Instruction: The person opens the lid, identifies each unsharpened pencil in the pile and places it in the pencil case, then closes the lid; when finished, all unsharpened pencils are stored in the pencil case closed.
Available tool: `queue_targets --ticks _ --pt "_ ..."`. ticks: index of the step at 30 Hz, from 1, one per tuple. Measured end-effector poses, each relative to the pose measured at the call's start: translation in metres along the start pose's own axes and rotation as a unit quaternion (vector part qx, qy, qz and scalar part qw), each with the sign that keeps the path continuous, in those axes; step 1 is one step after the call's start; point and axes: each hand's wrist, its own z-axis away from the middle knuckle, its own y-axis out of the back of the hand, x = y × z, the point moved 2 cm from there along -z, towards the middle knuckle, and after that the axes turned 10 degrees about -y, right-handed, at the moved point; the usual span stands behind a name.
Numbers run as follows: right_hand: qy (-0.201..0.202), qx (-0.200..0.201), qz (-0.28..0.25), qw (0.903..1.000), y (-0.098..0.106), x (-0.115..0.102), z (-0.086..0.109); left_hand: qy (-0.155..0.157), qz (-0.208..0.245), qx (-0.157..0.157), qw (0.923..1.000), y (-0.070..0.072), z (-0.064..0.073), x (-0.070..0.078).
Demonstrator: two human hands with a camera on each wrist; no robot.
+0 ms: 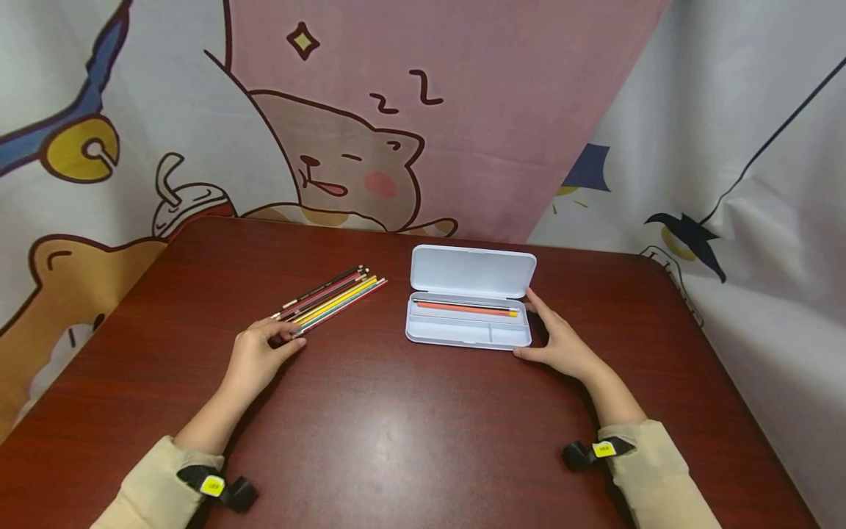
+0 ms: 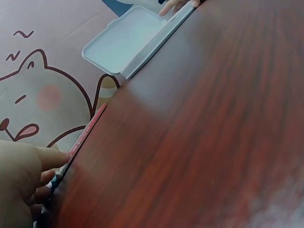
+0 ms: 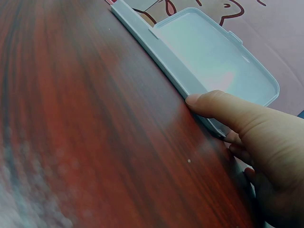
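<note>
Several pencils (image 1: 344,297) lie side by side at a slant on the table, dark red, black, yellow, green and red. My left hand (image 1: 258,358) is at their near ends, thumb and curled fingers pinching the red pencil (image 2: 88,129) at the outer edge of the row. To the right, a pale blue-white pencil case (image 1: 449,336) stands with its lid (image 1: 473,271) raised. Inside its long compartment lie an orange pencil (image 1: 463,308) with a yellow end and a dark pencil behind it. The case's right end is held by my right hand (image 1: 562,344), thumb at the front edge, fingers behind.
The dark red-brown wooden table (image 1: 383,426) carries everything. Behind it hangs a cloth (image 1: 502,110) printed with cartoon animals, close to the table's back edge. In front of its long compartment, the case has a divider (image 1: 490,333) separating a small right section.
</note>
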Motion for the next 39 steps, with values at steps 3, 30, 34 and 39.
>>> queue_targets --ticks 3,30,34,39 --pt "0.001 0.002 0.001 1.0000 0.0001 -0.0007 0.0000 -0.001 -0.005 -0.002 1.0000 0.0000 0.0003 -0.0001" --pt "0.010 0.002 0.000 0.9999 -0.0014 0.0000 0.0002 0.007 -0.004 0.013 0.9999 0.0020 -0.0007 0.0036" --pt "0.008 0.001 -0.001 1.0000 -0.0013 0.0002 -0.0001 0.005 0.009 0.014 0.9998 0.0010 -0.0027 0.0028" --pt "0.003 0.000 -0.001 1.0000 -0.0007 0.0007 0.0004 0.003 0.032 0.006 0.9995 -0.0015 -0.0059 0.0036"
